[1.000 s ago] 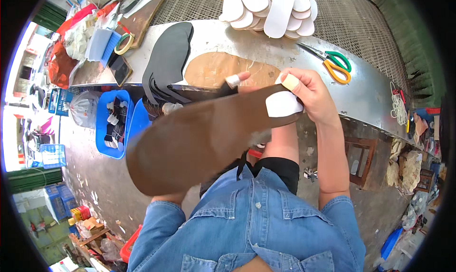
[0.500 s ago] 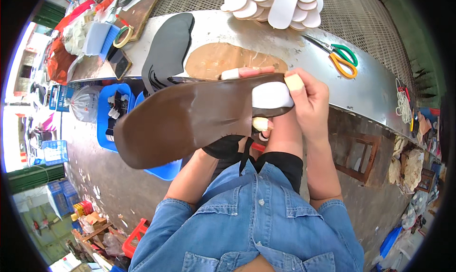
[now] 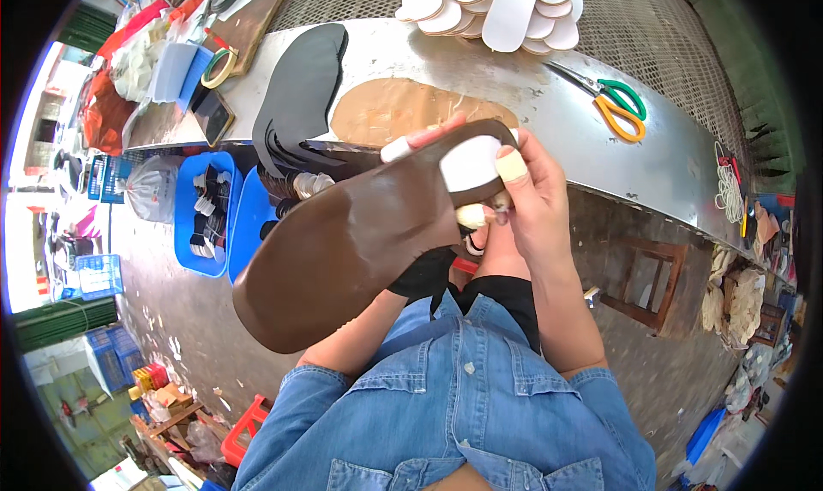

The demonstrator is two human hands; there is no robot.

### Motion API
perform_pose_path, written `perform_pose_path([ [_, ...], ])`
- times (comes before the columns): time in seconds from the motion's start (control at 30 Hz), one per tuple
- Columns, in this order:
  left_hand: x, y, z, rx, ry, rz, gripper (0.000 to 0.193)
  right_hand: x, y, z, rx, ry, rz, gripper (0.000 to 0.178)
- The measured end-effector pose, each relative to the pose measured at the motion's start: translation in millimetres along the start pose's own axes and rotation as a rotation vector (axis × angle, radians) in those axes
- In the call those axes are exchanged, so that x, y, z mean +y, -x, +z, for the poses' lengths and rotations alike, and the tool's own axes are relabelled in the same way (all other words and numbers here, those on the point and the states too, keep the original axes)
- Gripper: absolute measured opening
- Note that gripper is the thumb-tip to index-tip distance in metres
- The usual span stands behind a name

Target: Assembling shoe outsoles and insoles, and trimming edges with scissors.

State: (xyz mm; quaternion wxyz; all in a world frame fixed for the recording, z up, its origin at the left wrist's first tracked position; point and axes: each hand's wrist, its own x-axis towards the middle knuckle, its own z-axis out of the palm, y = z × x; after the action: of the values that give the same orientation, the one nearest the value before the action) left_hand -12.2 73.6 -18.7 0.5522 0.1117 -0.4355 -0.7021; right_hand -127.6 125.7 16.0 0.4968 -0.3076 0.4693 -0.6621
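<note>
Over my lap I hold a large brown leather insole (image 3: 343, 242), tilted, its broad toe end pointing down and left. A white pad (image 3: 470, 163) lies on its heel part. My left hand (image 3: 471, 218) grips it from beneath at the narrower part; the taped thumb shows at the near edge and fingertips at the far edge, the rest hidden. My right hand (image 3: 542, 201) pinches the heel end, its taped thumb on the rim beside the white pad. Beyond the insole, a tan insole (image 3: 403, 109) and black sole pieces (image 3: 300, 84) lie on the metal bench.
Scissors (image 3: 619, 109) with green and orange handles lie at the right of the bench (image 3: 660, 165). White insoles (image 3: 514, 15) are piled at the back. A phone (image 3: 213, 116) and tape roll (image 3: 219, 67) sit left. Blue bins (image 3: 206, 266) stand below the bench, a red stool (image 3: 243, 435) lower left.
The insole has turned, its toe end swinging down toward me and its heel end tipping up. My right hand has shifted left with the heel, still gripping it.
</note>
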Motion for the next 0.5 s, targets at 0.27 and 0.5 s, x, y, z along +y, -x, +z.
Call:
perform_pose_path([
  [0.27,24,-10,-6,0.251,0.307,-0.295,0.074,-3,-32,-53,-0.105,0.203,-0.125,0.024],
  [0.5,25,5,-42,-0.044,-0.261,-0.09,0.077,-29,-110,-243,0.268,1.724,-0.476,0.034],
])
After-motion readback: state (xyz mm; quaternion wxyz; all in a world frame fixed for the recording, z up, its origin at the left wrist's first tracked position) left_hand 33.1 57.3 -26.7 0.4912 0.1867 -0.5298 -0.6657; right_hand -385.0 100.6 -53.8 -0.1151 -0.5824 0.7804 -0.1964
